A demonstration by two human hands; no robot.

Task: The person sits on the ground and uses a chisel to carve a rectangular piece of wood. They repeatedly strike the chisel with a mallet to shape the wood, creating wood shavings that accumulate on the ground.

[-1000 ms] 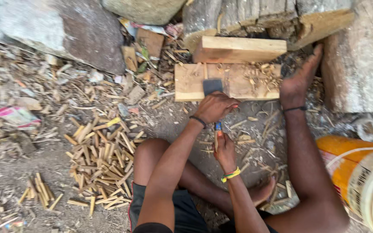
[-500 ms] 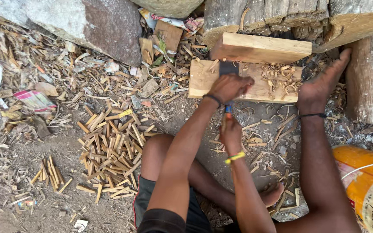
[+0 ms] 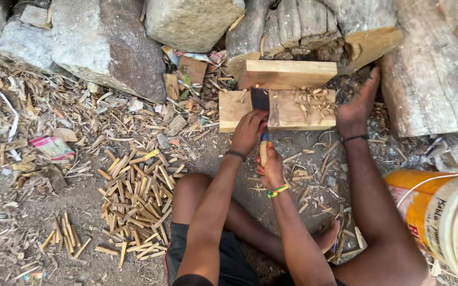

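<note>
The left hand (image 3: pixel 248 131) presses closed over the dark flat blade (image 3: pixel 260 99) – now planted on the pale wooden block's (image 3: pixel 298 108) near edge. The right hand (image 3: pixel 271 168) grips what seems the blade's pale handle (image 3: pixel 263 151), lower than before – the cut looks underway.

Bare, dusty earth (image 3: pixel 22 233) makes the floor here, outdoors in soft daylight with no hard shadows. Wood chips and shavings (image 3: pixel 107 127) lie scattered thickly across it, and a heap of short split sticks (image 3: pixel 139 201) sits on the ground, with a smaller bunch (image 3: pixel 64 235) a little apart. Big grey rocks (image 3: pixel 107 47) line the far edge, beside a pale stone block (image 3: pixel 192 21). Weathered logs (image 3: pixel 303 24) and a broad trunk (image 3: pixel 436 74) close off the other side. A crumpled wrapper (image 3: pixel 51 147) lies among the litter, and an orange-and-white bucket (image 3: pixel 446 217) stands at the near edge.
</note>
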